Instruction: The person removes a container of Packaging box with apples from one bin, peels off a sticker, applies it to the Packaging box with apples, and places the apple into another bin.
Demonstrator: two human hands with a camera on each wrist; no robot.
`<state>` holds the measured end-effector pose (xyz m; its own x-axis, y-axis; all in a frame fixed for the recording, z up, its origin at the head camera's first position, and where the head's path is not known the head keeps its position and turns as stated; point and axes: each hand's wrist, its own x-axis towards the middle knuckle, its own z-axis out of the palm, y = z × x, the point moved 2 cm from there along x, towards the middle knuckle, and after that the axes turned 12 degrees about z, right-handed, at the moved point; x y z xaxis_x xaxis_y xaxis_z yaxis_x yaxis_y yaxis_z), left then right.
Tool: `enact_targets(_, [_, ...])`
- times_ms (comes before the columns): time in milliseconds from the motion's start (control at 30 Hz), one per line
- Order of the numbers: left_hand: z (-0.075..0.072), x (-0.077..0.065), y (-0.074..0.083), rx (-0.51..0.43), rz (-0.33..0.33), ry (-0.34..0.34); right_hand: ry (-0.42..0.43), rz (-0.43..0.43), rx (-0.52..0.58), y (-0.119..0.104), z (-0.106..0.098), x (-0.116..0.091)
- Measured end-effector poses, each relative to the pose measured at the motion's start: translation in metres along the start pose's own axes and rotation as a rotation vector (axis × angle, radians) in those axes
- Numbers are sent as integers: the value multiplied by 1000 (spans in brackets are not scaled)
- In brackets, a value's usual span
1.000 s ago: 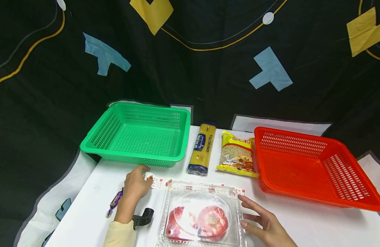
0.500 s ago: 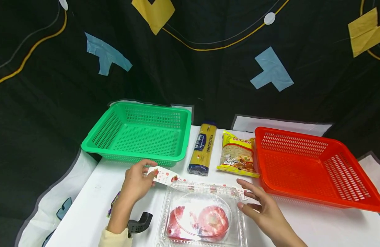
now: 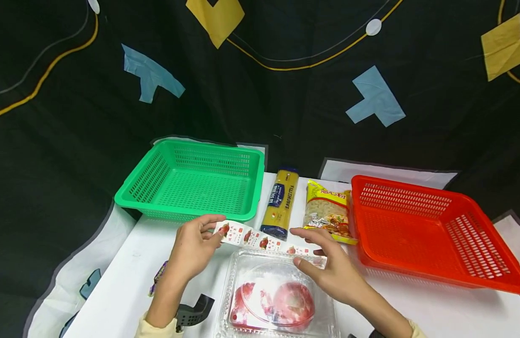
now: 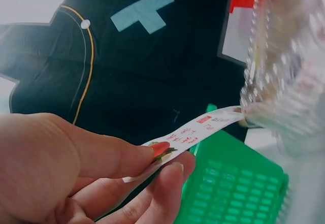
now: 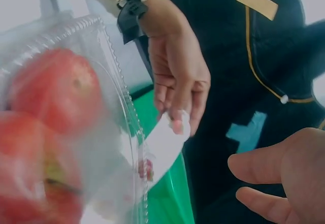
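A long white strip of stickers [image 3: 263, 241] printed with red fruit runs along the far edge of a clear plastic clamshell box [image 3: 268, 271]. My left hand [image 3: 195, 249] pinches the strip's left end between thumb and fingers, and the left wrist view shows the sticker strip [image 4: 189, 136] lifted and slightly bowed. Inside the box are large red round fruits [image 5: 56, 89], its lid down over them. My right hand [image 3: 333, 270] hovers over the box's far right corner, fingers apart and bent, near the strip's right end. In the right wrist view, its thumb and finger have a gap between them.
A green basket [image 3: 192, 211] stands at back left, a red basket [image 3: 412, 234] at right. Between them lie a spaghetti pack [image 3: 281, 202] and a yellow bag of pasta [image 3: 327, 211]. A purple-wrapped candy [image 3: 158, 274] lies left, partly behind my left forearm.
My left hand has taken the strip's left end, lifted it and moved rightward. My right hand has left the box's right side and moved up and left over its far corner.
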<state>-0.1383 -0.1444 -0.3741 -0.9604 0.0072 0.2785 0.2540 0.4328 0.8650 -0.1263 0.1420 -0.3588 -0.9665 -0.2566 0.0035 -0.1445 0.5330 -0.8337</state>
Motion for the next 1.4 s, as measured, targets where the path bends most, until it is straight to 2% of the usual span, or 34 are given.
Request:
enact_targets(167, [5, 0, 7, -62, -6, -16, -37, -79, -18, -15, 14, 21])
enact_targets(400, [8, -3, 17, -158, -39, -42, 48, -151, 36, -34, 36, 46])
enact_targets(600, [10, -7, 23, -201, -48, -55, 66, -186, 31, -45, 50, 59])
enact_targets(1067, [11, -8, 33, -261, -58, -78, 96, -224, -29, -52, 60, 65])
enact_targets(1400, [12, -9, 33, -288, -71, -76, 130, -211, -52, -52, 61, 64])
